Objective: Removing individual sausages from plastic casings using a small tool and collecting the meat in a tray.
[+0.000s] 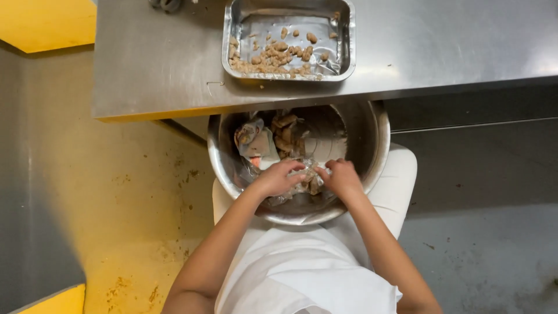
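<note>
Two hands, left hand (278, 178) and right hand (342, 176), fingers pinched on crumpled clear plastic wrap (307, 179) with brown pieces, inside round steel bowl (375, 145) on lap, below steel table (157, 58) edge, foil tray (289, 39) of brown chunks beyond bowl.

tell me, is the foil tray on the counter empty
No, the foil tray on the steel counter holds scattered brown food pieces along its near side.
</note>
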